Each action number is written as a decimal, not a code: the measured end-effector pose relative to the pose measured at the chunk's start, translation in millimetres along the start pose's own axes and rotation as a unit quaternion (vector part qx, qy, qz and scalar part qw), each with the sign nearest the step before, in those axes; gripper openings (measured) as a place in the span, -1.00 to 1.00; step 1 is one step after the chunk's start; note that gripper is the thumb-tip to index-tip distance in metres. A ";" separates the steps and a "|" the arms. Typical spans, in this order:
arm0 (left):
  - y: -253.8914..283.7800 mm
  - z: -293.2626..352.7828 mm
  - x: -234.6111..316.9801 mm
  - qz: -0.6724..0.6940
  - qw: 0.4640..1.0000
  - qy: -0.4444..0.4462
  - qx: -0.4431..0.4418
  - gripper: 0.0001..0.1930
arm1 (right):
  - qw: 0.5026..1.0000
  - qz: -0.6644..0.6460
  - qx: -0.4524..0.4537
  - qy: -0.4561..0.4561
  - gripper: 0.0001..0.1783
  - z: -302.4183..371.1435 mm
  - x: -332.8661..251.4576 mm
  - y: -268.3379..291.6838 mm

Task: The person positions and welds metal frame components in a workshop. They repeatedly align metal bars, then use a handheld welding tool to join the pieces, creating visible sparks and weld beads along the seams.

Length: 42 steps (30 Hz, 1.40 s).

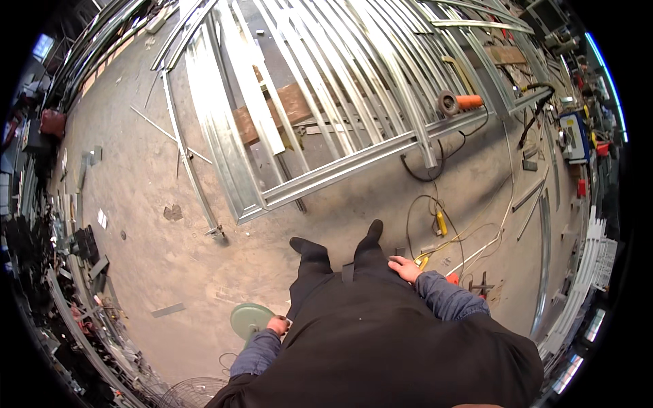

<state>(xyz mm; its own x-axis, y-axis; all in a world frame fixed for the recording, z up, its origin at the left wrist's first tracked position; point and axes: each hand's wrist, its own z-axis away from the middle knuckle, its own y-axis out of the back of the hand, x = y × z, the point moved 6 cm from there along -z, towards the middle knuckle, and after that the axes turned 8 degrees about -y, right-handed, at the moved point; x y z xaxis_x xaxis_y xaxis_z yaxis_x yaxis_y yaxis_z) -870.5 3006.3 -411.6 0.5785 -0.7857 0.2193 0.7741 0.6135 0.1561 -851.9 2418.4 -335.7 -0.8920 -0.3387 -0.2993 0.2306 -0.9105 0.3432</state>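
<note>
My left hand (277,325) hangs low beside my left leg with its fingers curled in. Something small and whitish shows at the fingertips, too little of it to name. Just left of that hand is a pale green round disc (246,318) at floor level. My right hand (406,269) rests against my right thigh, fingers stretched out and holding nothing. Ahead of my feet lies a large frame of shiny metal slats (333,168). On its right part sits an angle grinder (468,102) with an orange body, apart from both hands.
A black cable (416,178) loops down from the frame's front edge. Yellow connectors (441,223) and cords lie right of my feet, near a red tool (453,279). A metal bar (180,136) stretches along the left floor. A wire fan grille (192,394) stands at lower left.
</note>
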 end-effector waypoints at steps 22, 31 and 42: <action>-90.1 -17.3 443.4 0.051 0.974 -0.183 0.121 -0.45 | 0.823 -0.529 0.062 -0.198 -0.26 -30.7 385.5 244.2; -120.3 -32.3 467.1 -0.102 0.992 -0.064 0.027 -0.46 | 0.916 -0.398 0.028 -0.041 -0.36 -73.4 306.6 318.4; -302.6 91.6 951.7 -0.250 0.849 -0.406 -0.229 -0.36 | 0.799 -0.580 0.056 -0.147 -0.43 -84.2 372.7 397.2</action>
<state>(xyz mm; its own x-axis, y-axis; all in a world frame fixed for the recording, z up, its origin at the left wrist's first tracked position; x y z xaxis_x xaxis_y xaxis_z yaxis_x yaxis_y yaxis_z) -577.8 2080.2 -161.8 -0.0755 -0.5113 0.8561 0.9969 -0.0216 0.0751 -1060.1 1910.5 -385.9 -0.5372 0.8035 -0.2564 -0.8394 -0.5391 0.0691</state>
